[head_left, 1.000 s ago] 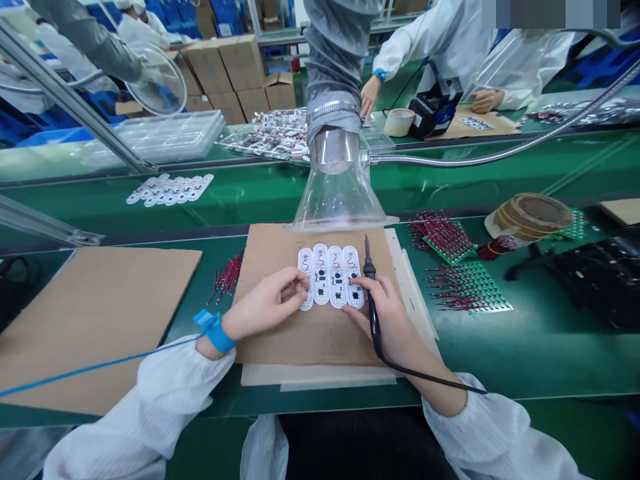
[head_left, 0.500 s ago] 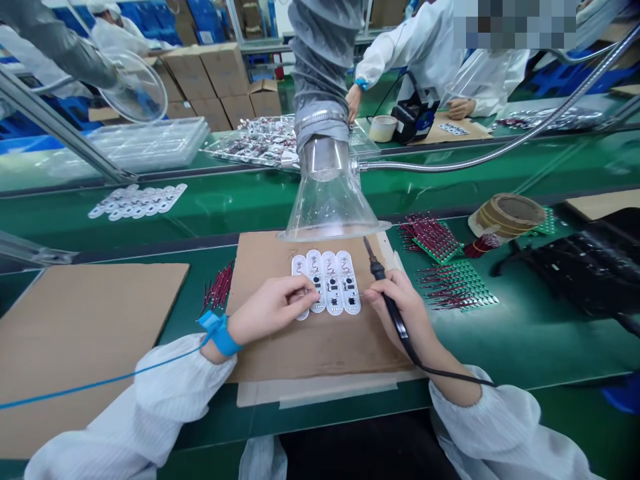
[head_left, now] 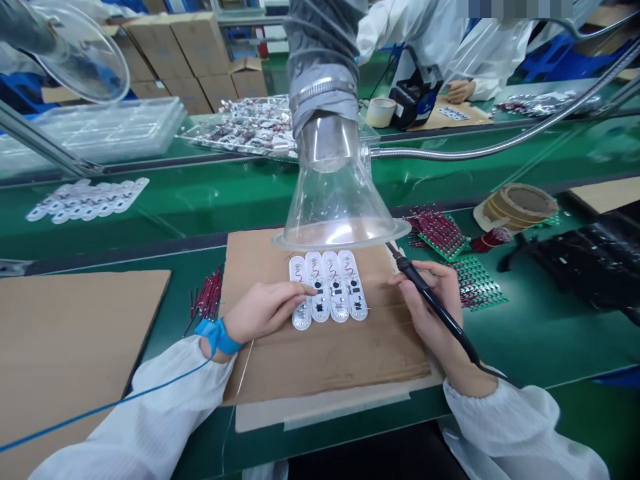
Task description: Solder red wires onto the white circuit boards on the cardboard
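Observation:
Several white oblong circuit boards (head_left: 330,287) lie side by side on a cardboard sheet (head_left: 320,347) under a clear fume hood (head_left: 340,200). My left hand (head_left: 265,308) rests at their left edge, fingers pinched on a thin solder wire (head_left: 246,363) that trails toward me, its tip at the boards. My right hand (head_left: 434,300) is closed around a black soldering iron (head_left: 430,293), held off to the right of the boards with its tip pointing up and left under the hood rim. A blue wrist strap (head_left: 216,335) circles my left wrist.
Red-wired leads (head_left: 205,300) lie left of the cardboard. Green panels with red wires (head_left: 445,233), a tape roll (head_left: 520,203) and a black tool (head_left: 580,257) sit to the right. Another cardboard sheet (head_left: 65,333) is at left. People in white coats work at the far bench.
My right hand has drawn the soldering iron away from the boards to the right. My left hand has stayed at the boards' left edge. The view has shifted.

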`<state>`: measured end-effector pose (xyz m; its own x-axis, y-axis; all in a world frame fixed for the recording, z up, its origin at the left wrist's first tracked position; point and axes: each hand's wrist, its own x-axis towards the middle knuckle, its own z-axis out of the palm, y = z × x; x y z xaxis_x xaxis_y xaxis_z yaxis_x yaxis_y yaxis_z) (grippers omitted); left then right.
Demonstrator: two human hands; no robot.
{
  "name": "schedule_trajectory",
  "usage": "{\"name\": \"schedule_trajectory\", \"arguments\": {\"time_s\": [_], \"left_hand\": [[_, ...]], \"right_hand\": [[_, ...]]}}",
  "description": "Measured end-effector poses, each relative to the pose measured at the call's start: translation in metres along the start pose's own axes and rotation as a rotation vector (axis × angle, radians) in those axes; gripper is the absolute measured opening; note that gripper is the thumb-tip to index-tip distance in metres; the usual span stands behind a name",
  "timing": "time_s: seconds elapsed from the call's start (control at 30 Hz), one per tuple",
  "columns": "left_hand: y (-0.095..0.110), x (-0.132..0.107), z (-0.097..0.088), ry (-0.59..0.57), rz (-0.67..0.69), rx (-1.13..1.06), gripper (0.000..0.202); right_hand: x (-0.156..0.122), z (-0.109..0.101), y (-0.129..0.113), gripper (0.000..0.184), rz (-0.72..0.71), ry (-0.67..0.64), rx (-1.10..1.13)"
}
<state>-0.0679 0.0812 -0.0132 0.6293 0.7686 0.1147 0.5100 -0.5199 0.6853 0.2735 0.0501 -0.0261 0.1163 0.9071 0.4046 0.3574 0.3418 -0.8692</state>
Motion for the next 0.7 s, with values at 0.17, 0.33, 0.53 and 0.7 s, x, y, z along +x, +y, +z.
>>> {"name": "schedule_trajectory", "arguments": {"time_s": [0.17, 0.33, 0.53, 0.7], "left_hand": [[0.0, 0.0, -0.002, 0.082, 0.032, 0.01, 0.026], [-0.001, -0.004, -0.007, 0.471, 0.029, 0.12, 0.016], [0.0, -0.004, -0.01, 0.534, 0.092, 0.141, 0.017], [0.0, -0.004, -0.01, 0.562, 0.057, 0.148, 0.017]], "right_hand": [[0.0, -0.001, 0.005, 0.025, -0.015, 0.092, -0.038], [-0.001, -0.001, 0.009, 0.03, -0.006, 0.198, 0.07], [-0.005, -0.002, 0.01, 0.033, 0.049, 0.158, 0.077], [-0.007, -0.004, 0.011, 0.029, 0.069, 0.074, 0.065]]}}
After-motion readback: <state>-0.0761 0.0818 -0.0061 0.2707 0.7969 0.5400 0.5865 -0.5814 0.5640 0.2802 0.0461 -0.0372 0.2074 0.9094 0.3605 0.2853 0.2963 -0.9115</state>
